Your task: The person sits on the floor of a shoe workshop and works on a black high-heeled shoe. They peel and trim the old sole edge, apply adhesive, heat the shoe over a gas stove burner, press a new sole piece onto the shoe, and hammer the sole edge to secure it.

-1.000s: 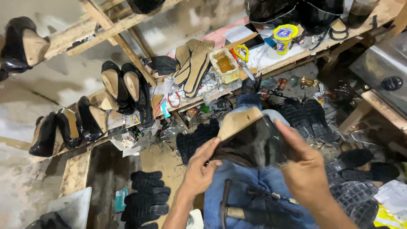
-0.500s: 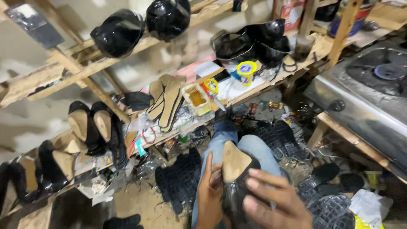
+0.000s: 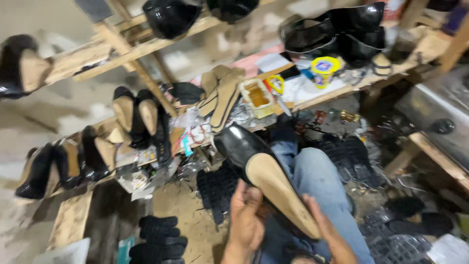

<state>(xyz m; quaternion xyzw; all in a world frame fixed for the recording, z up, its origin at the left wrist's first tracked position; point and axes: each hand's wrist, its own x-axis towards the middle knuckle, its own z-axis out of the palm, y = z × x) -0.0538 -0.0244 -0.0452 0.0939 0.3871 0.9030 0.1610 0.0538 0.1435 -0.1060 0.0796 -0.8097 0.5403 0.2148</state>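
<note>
I hold a black glossy shoe (image 3: 239, 144) with its tan sole (image 3: 281, 190) turned up, above my lap in blue jeans (image 3: 317, 181). My left hand (image 3: 246, 217) grips the shoe from below on its left side, thumb against the sole's edge. On the right, my right hand (image 3: 320, 225) supports the heel end, with its fingers partly hidden under the shoe. The toe points away from me, toward the low wooden bench (image 3: 342, 90).
The bench carries loose tan insoles (image 3: 222, 95), a small tub of glue (image 3: 258, 97), a yellow-lidded can (image 3: 323, 68) and black shoes (image 3: 337, 29). More black shoes (image 3: 134, 115) line wooden racks at left. Black rubber soles (image 3: 159, 237) are stacked on the floor.
The camera has swung left and down. The shoe has been turned from upright in my lap to lying sole-up, toe pointing away, with my hands shifted toward its heel end.
</note>
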